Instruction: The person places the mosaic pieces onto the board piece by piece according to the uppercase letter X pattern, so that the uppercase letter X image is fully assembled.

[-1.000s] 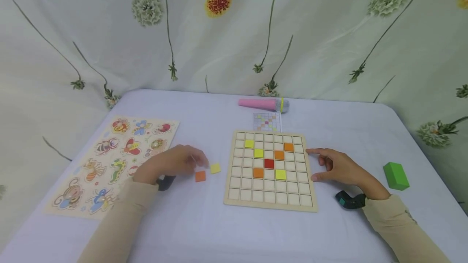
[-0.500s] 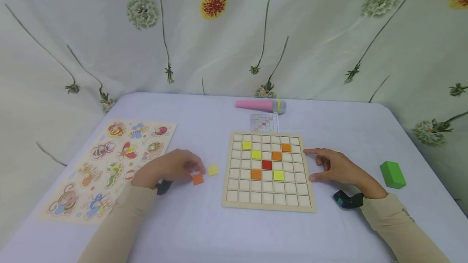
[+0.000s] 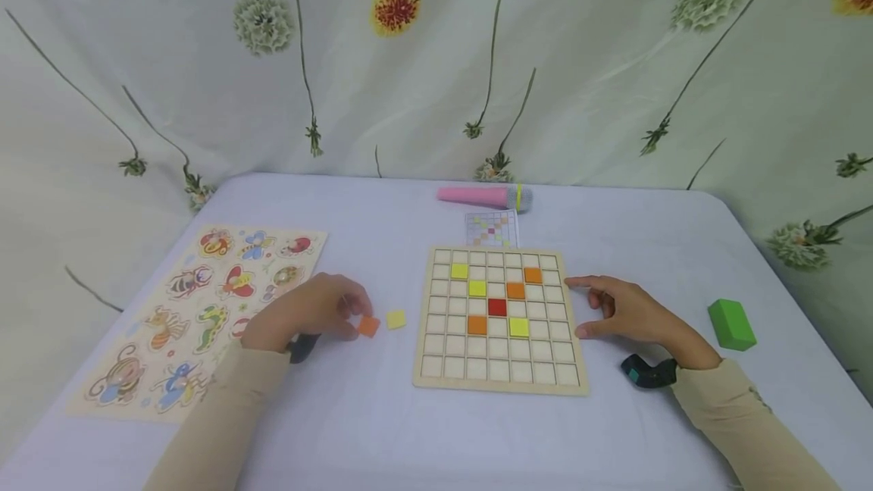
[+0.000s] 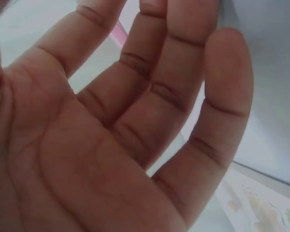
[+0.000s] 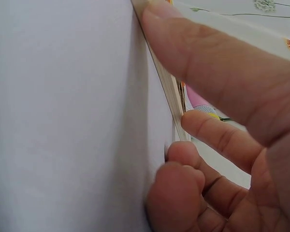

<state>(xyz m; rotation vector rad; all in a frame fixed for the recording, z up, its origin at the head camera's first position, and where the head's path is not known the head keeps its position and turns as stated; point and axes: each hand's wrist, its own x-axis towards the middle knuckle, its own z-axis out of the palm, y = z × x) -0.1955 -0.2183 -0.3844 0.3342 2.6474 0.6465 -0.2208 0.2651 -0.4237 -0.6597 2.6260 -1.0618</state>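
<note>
Touching left hand [image 3: 310, 314], small flat orange square tile [image 3: 369, 326]

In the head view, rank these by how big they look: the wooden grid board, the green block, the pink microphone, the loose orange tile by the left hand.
1. Wooden grid board.
2. Pink microphone and green block: too alike in apparent size to rank, and the microphone lies farther from the camera.
3. Loose orange tile, clearly smallest.
</note>
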